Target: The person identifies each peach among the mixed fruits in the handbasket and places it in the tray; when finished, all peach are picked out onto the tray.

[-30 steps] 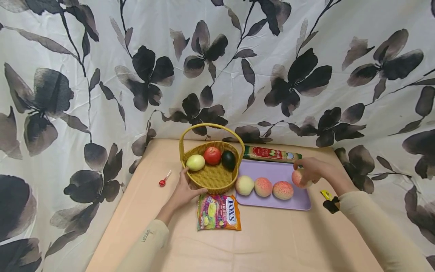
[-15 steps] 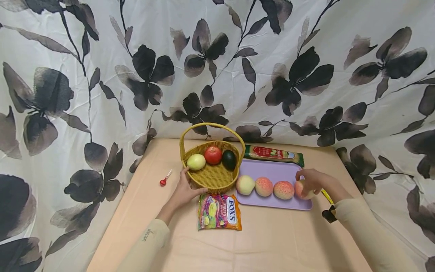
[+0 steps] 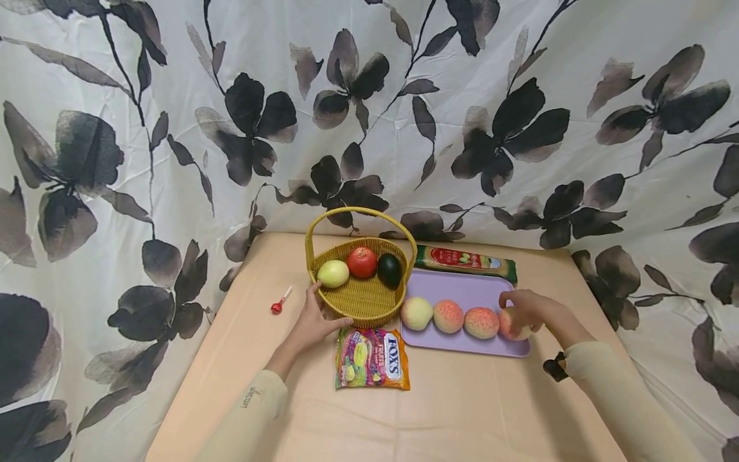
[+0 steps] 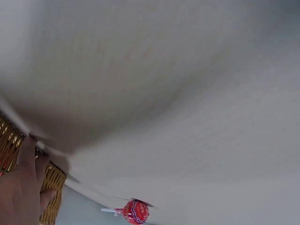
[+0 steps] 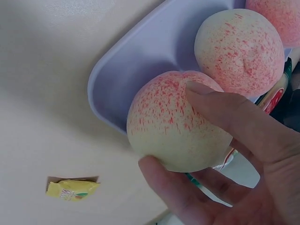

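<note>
My right hand pinches a pink-speckled peach at the right end of the lilac tray. In the right wrist view, thumb and fingers lie on opposite sides of this peach, with tray visible behind it. Three more peaches stand in a row to its left, the closest being a speckled peach. My left hand rests against the left front of a yellow wicker basket, fingertips at its rim and thumb spread along the front. Inside lie a pale yellow-green fruit, a red fruit and an avocado.
A Fox's candy bag lies in front of the basket. Left of it is a red lollipop. A long green-and-red packet lies behind the tray. Near the right wrist is a small yellow wrapped candy. Floral cloth hangs behind the table.
My right hand has lowered the peach slightly and brought it close beside the neighbouring peach on the tray. My left hand has stayed at the basket.
</note>
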`<action>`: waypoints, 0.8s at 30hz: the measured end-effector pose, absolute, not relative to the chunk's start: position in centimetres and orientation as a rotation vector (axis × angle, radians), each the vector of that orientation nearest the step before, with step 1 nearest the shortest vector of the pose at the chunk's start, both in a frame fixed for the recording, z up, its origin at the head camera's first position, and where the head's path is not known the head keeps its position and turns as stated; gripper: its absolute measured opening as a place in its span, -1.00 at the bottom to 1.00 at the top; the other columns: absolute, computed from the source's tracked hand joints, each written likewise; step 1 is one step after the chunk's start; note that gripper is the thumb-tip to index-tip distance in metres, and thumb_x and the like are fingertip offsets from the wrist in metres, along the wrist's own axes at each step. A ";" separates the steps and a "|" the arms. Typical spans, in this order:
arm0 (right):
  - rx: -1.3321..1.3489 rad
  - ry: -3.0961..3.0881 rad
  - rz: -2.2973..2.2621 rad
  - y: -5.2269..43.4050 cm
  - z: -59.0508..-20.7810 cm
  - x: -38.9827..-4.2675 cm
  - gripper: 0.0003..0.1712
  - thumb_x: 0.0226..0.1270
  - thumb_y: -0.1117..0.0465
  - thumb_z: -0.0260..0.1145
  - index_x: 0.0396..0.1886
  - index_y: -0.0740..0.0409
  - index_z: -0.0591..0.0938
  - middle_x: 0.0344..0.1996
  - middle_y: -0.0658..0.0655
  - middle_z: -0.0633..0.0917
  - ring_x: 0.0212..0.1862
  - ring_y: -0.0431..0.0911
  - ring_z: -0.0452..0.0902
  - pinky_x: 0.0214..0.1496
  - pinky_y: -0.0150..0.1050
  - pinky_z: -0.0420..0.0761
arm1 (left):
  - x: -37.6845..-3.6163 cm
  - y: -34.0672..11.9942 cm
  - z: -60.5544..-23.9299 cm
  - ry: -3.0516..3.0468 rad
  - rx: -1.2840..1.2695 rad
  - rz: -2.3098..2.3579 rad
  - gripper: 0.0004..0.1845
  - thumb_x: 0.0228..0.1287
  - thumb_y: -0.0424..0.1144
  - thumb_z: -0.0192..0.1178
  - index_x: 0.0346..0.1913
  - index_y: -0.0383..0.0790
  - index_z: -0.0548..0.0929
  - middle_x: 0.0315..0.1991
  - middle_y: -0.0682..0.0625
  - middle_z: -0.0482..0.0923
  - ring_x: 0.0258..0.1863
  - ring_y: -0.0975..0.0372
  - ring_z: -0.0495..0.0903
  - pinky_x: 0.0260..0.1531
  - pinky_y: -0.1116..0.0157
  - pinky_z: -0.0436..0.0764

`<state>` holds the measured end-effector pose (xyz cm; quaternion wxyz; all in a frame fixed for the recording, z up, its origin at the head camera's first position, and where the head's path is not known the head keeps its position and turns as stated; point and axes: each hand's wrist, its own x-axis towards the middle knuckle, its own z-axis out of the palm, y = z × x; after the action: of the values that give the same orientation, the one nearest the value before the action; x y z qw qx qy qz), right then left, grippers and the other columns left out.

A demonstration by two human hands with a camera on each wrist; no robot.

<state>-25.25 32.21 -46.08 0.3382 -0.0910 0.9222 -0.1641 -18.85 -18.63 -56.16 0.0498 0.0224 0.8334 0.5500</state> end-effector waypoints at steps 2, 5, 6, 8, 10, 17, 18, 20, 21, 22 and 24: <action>-0.299 2.440 -0.363 32.1 -46.2 -25.2 -0.27 -0.03 0.33 0.67 0.16 0.25 0.53 -0.08 0.33 0.56 -0.10 0.14 0.50 -0.17 -0.01 0.79 | -18.8 -18.7 -56.2 2.536 0.067 1.678 0.42 0.05 0.11 0.61 0.65 -0.08 -0.30 0.66 -0.33 0.00 0.66 -0.09 0.03 0.62 -0.06 0.15; -0.388 2.493 -0.268 32.0 -46.3 -25.2 -0.30 -0.04 0.30 0.67 0.13 0.25 0.56 -0.17 0.26 0.60 -0.14 0.11 0.49 -0.10 -0.01 0.70 | -18.8 -18.7 -56.1 2.532 0.064 1.681 0.42 0.04 0.11 0.62 0.65 -0.06 -0.30 0.66 -0.32 0.01 0.66 -0.08 0.04 0.62 -0.05 0.15; -0.407 2.507 -0.245 32.0 -46.4 -25.2 -0.31 -0.05 0.29 0.66 0.12 0.25 0.56 -0.19 0.25 0.61 -0.15 0.11 0.48 -0.09 0.00 0.66 | -18.8 -18.7 -56.1 2.532 0.062 1.680 0.42 0.04 0.12 0.62 0.65 -0.05 -0.30 0.66 -0.31 0.02 0.66 -0.07 0.05 0.62 -0.05 0.15; -0.414 2.517 -0.234 32.1 -46.5 -25.2 -0.30 -0.06 0.29 0.65 0.13 0.26 0.57 -0.19 0.26 0.62 -0.14 0.12 0.47 -0.05 0.05 0.65 | -18.8 -18.7 -56.0 2.530 0.061 1.679 0.42 0.04 0.12 0.62 0.65 -0.06 -0.29 0.66 -0.31 0.03 0.66 -0.07 0.05 0.62 -0.05 0.14; -0.409 2.522 -0.234 32.1 -46.5 -25.1 -0.29 -0.05 0.28 0.64 0.15 0.26 0.57 -0.17 0.28 0.62 -0.13 0.13 0.47 -0.03 0.09 0.65 | -18.7 -18.7 -56.0 2.529 0.058 1.679 0.42 0.03 0.12 0.62 0.65 -0.05 -0.29 0.65 -0.31 0.03 0.66 -0.06 0.05 0.62 -0.05 0.14; -0.428 2.548 -0.256 32.2 -46.8 -25.0 -0.29 -0.05 0.31 0.62 0.16 0.27 0.56 -0.23 0.24 0.60 -0.17 0.11 0.45 -0.10 0.01 0.63 | -18.7 -18.7 -56.0 2.527 0.061 1.690 0.42 0.03 0.08 0.63 0.65 -0.06 -0.29 0.65 -0.32 0.04 0.66 -0.07 0.06 0.62 -0.04 0.15; -0.441 2.557 -0.256 32.2 -46.8 -25.0 -0.30 -0.05 0.32 0.62 0.15 0.27 0.57 -0.25 0.23 0.60 -0.19 0.09 0.45 -0.11 -0.02 0.62 | -18.7 -18.7 -56.0 2.527 0.060 1.690 0.42 0.04 0.08 0.63 0.65 -0.06 -0.29 0.65 -0.31 0.04 0.66 -0.07 0.06 0.62 -0.04 0.15; -0.470 2.564 -0.248 32.2 -46.9 -24.9 -0.35 -0.03 0.33 0.59 0.13 0.28 0.58 -0.28 0.22 0.59 -0.21 0.08 0.45 -0.14 -0.05 0.59 | -18.7 -18.7 -56.1 2.530 0.061 1.689 0.41 0.04 0.08 0.63 0.65 -0.07 -0.29 0.65 -0.31 0.04 0.66 -0.07 0.06 0.62 -0.04 0.15; -0.480 2.561 -0.240 32.1 -46.8 -24.9 -0.37 -0.01 0.33 0.58 0.11 0.27 0.59 -0.28 0.22 0.60 -0.21 0.08 0.45 -0.13 -0.04 0.59 | -18.7 -18.7 -56.1 2.533 0.062 1.688 0.42 0.04 0.08 0.63 0.65 -0.08 -0.29 0.65 -0.30 0.04 0.66 -0.06 0.06 0.63 -0.03 0.14; -0.478 2.552 -0.232 32.1 -46.8 -24.9 -0.40 0.01 0.34 0.57 0.10 0.26 0.59 -0.26 0.22 0.61 -0.20 0.08 0.45 -0.11 -0.03 0.60 | -18.8 -18.7 -56.1 2.535 0.062 1.688 0.42 0.03 0.08 0.63 0.65 -0.08 -0.29 0.65 -0.30 0.04 0.66 -0.06 0.06 0.63 -0.03 0.14; -0.471 2.528 -0.214 31.9 -46.6 -24.9 -0.43 0.03 0.35 0.56 0.10 0.23 0.60 -0.23 0.23 0.62 -0.18 0.09 0.47 -0.06 0.03 0.64 | -18.8 -18.7 -56.1 2.535 0.062 1.688 0.42 0.03 0.09 0.63 0.65 -0.08 -0.29 0.65 -0.30 0.04 0.66 -0.06 0.06 0.63 -0.02 0.13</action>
<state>-24.94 31.94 -46.61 0.2770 -0.1752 0.9414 -0.0797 -18.79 -18.67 -56.14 0.0476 0.0204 0.8314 0.5533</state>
